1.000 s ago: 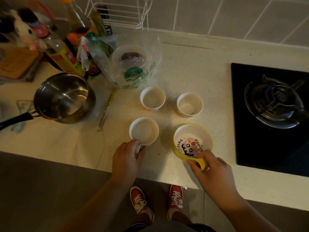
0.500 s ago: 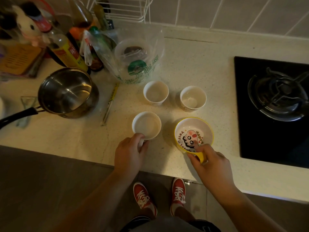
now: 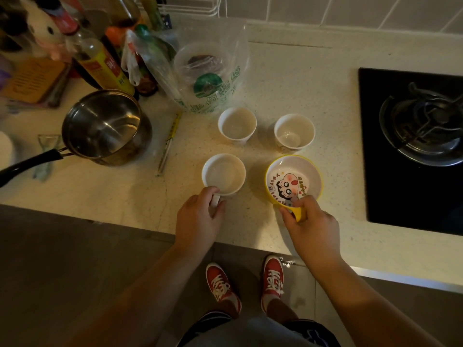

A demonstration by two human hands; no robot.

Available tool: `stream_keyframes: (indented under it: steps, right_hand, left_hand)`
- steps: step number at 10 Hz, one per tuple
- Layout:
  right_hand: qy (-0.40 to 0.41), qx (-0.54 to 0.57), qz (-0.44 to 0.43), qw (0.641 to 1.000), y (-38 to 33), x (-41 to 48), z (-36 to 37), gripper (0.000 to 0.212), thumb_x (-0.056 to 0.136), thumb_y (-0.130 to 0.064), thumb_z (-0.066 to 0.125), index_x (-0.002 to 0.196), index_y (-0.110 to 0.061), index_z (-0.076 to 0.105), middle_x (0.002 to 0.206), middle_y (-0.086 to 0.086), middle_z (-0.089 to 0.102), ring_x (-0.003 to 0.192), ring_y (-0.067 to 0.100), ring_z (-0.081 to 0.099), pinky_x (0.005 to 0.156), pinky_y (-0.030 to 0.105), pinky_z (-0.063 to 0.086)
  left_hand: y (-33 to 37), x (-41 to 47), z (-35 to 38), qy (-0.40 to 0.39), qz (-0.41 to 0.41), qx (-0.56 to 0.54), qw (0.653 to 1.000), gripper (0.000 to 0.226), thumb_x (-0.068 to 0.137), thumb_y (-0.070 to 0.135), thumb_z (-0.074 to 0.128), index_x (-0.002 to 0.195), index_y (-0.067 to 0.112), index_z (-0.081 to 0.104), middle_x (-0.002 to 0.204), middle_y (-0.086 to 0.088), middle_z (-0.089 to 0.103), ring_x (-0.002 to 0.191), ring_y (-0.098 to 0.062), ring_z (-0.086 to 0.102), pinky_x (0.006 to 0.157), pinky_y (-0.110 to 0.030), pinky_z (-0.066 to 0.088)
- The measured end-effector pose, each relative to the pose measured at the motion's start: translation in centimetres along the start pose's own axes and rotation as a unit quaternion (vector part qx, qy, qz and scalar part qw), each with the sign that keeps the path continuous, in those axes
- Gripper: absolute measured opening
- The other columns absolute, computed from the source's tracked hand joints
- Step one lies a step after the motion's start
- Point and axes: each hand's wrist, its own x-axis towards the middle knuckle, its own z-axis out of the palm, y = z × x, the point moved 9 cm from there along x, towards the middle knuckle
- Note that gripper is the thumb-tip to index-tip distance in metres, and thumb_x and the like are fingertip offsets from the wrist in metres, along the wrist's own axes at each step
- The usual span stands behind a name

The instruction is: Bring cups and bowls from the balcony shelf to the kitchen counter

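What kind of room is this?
Most likely a home kitchen. There is a gas burner set in a pale counter, a steel saucepan, sauce bottles by the tiled wall, and cups and a bowl set out.

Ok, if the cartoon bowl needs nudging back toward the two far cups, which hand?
Right hand: it already grips the yellow cartoon-printed bowl by its handle. Left hand holds the near white mug.

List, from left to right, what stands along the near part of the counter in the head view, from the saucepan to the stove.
Saucepan → chopsticks → mug, left hand on its handle → yellow bowl, right hand on its handle → stove.
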Motion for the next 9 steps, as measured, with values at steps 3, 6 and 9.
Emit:
stream_keyframes:
  steps: [3, 6, 9]
  right_hand:
    - [0.02, -0.007, 0.029, 0.999, 0.1, -0.2, 0.9, 0.033, 0.079, -0.037, 0.075, 0.094, -0.013, 0.059, 0.065, 0.002, 0.071, 0.04, 0.014, 0.056, 0.041, 0.012, 0.035]
    - [0.002, 0.045, 0.028, 0.999, -0.8, -1.2, 1.2, 0.051, 0.079, -0.039, 0.074, 0.12, -0.016, 0.053, 0.088, 0.003, 0.077, 0.055, 0.016, 0.067, 0.048, 0.012, 0.041]
    - [-0.039, 0.074, 0.074, 0.994, 0.5, -3.8, -2.2, 0.073, 0.077, -0.05, 0.07, 0.137, -0.027, 0.035, 0.113, -0.003, 0.064, 0.088, 0.008, 0.061, 0.074, 0.029, 0.054]
  left_hand:
    - [0.0, -0.6, -0.4, 0.012, -0.004, -0.008, 1.0, 0.032, 0.087, 0.033, 0.063, 0.114, 0.016, 0.061, 0.089, 0.004, 0.071, 0.075, 0.001, 0.056, 0.067, -0.003, 0.037]
    - [-0.4, -1.4, -0.7, 0.005, -0.017, -0.027, 0.999, 0.039, 0.087, 0.037, 0.061, 0.122, 0.023, 0.056, 0.098, 0.005, 0.072, 0.086, 0.001, 0.059, 0.073, -0.003, 0.035]
    - [-3.0, -6.2, -1.4, -0.027, -0.117, -0.072, 0.99, 0.044, 0.086, 0.04, 0.064, 0.126, 0.029, 0.049, 0.108, 0.02, 0.058, 0.093, 0.002, 0.057, 0.077, -0.015, 0.047]
